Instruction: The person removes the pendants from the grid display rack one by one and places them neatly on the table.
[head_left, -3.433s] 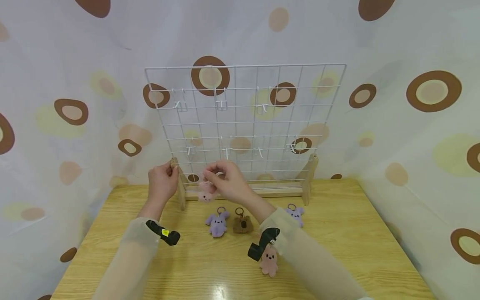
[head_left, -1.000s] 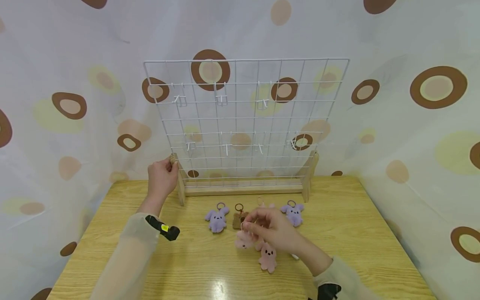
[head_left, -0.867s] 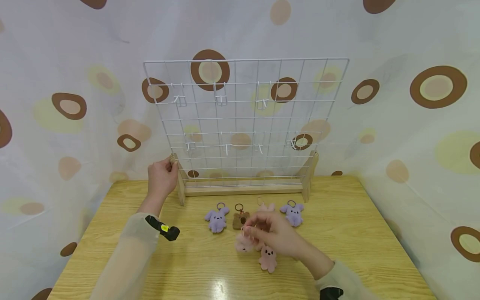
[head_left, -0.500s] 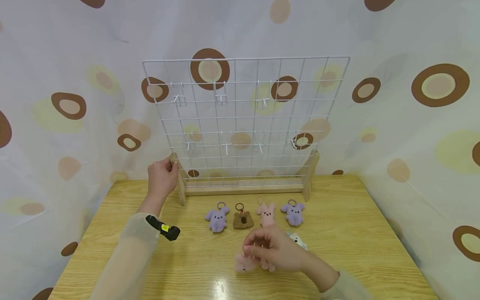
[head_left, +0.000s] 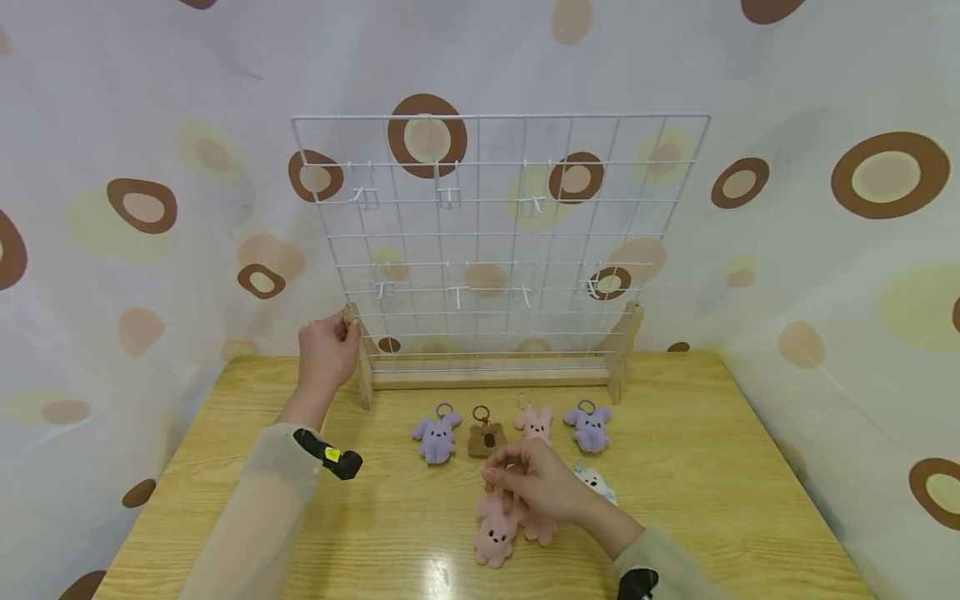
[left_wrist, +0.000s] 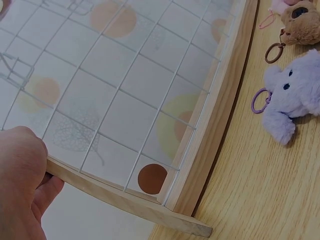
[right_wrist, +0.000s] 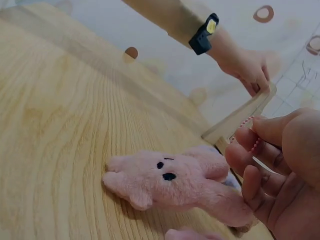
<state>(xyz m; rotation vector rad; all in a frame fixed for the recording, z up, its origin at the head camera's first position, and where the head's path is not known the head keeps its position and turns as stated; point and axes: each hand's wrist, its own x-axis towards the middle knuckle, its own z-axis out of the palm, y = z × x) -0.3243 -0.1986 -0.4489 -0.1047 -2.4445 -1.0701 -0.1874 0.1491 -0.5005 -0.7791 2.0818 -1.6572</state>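
My left hand (head_left: 324,358) grips the top of the left wooden upright (left_wrist: 125,201) of a white wire grid rack (head_left: 480,236). Over the table, my right hand (head_left: 536,482) pinches the pink bead chain (right_wrist: 246,121) of a pink long-eared plush keychain (head_left: 495,537) between thumb and index finger. That plush lies face up on the wood, its ears toward the hand. A second pink plush (head_left: 542,527) sits just right of it, partly hidden by my right hand. Behind the hand lies another pink bunny plush (head_left: 536,422), its lower body covered.
Purple plush keychains (head_left: 437,440) (head_left: 591,431) flank a brown bear keychain (head_left: 487,439) and the pink bunny in a row before the rack. A white plush (head_left: 594,482) lies right of my right wrist. White hooks (head_left: 459,296) stick out from the grid, in two rows.
My right hand has carried the pink plush from the rack's lower left to the table's front. The plush, hanging earlier, now lies flat. My left hand stays on the upright.
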